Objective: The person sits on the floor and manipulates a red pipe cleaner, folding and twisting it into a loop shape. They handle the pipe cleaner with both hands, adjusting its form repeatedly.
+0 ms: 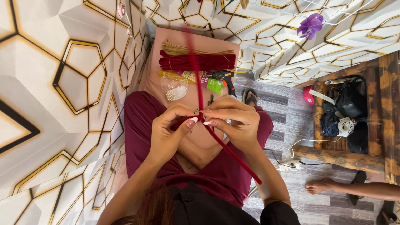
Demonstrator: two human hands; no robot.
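Both hands meet in front of me over my lap, which is covered in dark red cloth. My left hand [168,129] and my right hand [233,121] pinch a long dark red fuzzy stem [233,156] at the same spot, fingertips nearly touching. The stem runs from the top of the view down past my right wrist. A small ring-like piece sits between the fingertips, too small to make out.
A pink surface [166,41] ahead holds bundles of dark red stems [191,62] and gold stems [187,49], a glue gun [225,77], a green packet [214,85] and a bag of white beads [175,89]. A wooden shelf [346,156] with bags and another person's foot [321,185] are at right.
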